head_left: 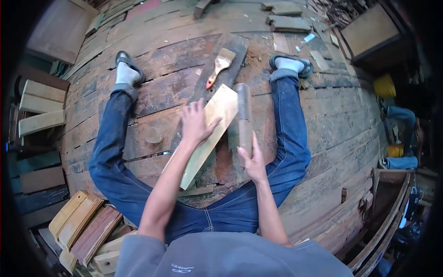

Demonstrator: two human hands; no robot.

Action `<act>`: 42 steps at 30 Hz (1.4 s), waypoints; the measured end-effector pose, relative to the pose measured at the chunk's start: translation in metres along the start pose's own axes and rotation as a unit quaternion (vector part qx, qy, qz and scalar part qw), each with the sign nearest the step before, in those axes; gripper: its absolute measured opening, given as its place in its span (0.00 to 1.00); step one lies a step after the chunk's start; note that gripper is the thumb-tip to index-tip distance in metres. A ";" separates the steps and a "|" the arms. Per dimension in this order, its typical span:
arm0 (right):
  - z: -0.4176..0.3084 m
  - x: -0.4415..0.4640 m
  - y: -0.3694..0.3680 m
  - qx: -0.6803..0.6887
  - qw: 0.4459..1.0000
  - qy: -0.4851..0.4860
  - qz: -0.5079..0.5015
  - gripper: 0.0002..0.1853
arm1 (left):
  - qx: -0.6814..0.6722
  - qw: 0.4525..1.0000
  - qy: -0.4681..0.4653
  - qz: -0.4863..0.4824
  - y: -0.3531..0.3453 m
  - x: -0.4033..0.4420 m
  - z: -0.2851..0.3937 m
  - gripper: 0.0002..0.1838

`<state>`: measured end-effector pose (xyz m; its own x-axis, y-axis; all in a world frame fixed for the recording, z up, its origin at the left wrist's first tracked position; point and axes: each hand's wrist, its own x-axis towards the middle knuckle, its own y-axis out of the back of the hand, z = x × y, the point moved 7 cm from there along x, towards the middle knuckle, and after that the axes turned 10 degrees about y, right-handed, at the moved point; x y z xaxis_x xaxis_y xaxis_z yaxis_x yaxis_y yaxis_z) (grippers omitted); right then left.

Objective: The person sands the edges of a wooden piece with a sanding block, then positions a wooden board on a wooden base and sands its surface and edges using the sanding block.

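Note:
Between the outstretched legs, a pale wooden board (210, 131) lies slanted over a dark plank (237, 51). My left hand (194, 122) rests on the board's left edge, fingers spread and thumb reaching across its face. My right hand (253, 159) is wrapped round the lower end of a long, flat, brownish tool (244, 115), which stands along the board's right side; its upper part is blurred. Just beyond the board's far tip, a paintbrush (220, 67) with a red-tipped handle lies on the dark plank.
Curved wood pieces (76, 219) are stacked at the lower left, with boards (44, 97) above them. A small clear round container (153, 135) sits on the plank floor (332, 134). Another person's legs (401, 115) and a yellow bucket (384, 86) are at the right.

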<state>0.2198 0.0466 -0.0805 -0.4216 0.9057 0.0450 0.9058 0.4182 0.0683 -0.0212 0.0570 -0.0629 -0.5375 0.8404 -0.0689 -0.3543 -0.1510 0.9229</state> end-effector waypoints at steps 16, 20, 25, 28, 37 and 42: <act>-0.030 0.025 -0.015 -0.356 0.929 0.040 -0.093 0.39 | -0.170 0.972 0.086 0.138 -0.022 0.035 -0.007 0.15; -0.014 0.011 -0.040 -0.433 0.895 -0.012 -0.108 0.39 | -0.107 0.984 0.024 0.143 -0.011 -0.018 -0.007 0.15; -0.011 0.044 -0.051 -0.448 0.891 -0.013 -0.073 0.39 | -0.121 0.984 0.010 0.130 -0.014 -0.021 -0.009 0.19; -0.003 0.078 -0.055 -0.439 0.897 -0.006 -0.051 0.39 | -0.127 0.982 0.020 0.137 -0.012 -0.019 -0.011 0.19; -0.006 0.028 -0.057 -0.432 0.900 -0.002 -0.057 0.40 | -0.085 0.987 0.060 0.121 -0.018 -0.009 -0.011 0.20; 0.010 0.089 -0.059 -0.421 0.905 0.050 -0.033 0.41 | -0.072 0.990 0.060 0.106 -0.026 -0.008 -0.015 0.20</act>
<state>0.1293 0.1034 -0.0900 -0.5131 0.8523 0.1015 0.5435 0.2311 0.8070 -0.0191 0.0466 -0.0918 -0.6956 0.7152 0.0688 -0.3247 -0.3983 0.8578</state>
